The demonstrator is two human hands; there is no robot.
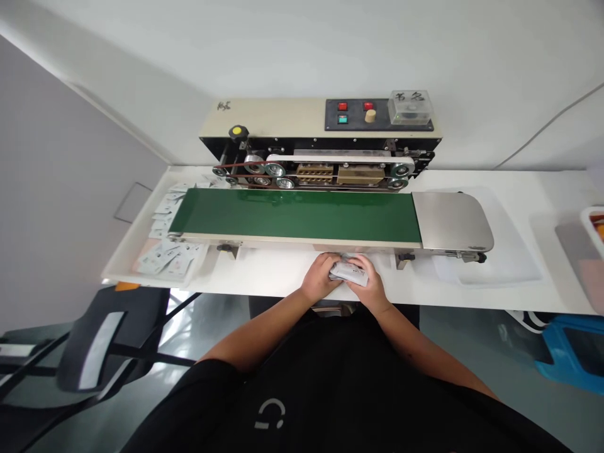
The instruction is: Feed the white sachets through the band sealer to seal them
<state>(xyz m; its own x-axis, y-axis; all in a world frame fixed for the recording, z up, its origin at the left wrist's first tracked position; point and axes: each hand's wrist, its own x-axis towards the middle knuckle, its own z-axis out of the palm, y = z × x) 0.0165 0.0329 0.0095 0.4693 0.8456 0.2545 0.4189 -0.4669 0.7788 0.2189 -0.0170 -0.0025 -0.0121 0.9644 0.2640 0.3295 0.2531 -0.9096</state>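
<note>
My left hand (319, 277) and my right hand (370, 281) meet at the near edge of the white table (268, 274), just in front of the sealing machine. Both are closed round a small stack of white pouches (350, 273), fingers curled over its ends. Behind the hands runs the machine's green conveyor belt (297, 214), with nothing lying on it. The beige machine body (268, 118) with belts and rollers stands behind the belt. A metal plate (450, 220) ends the belt on the right.
Several white pouches (167, 251) lie heaped at the belt's left end. A control panel (363, 114) with red and green buttons tops the machine. A clear tray (491, 264) sits under the plate. A dark chair (104, 340) stands left; a blue crate (573, 352) right.
</note>
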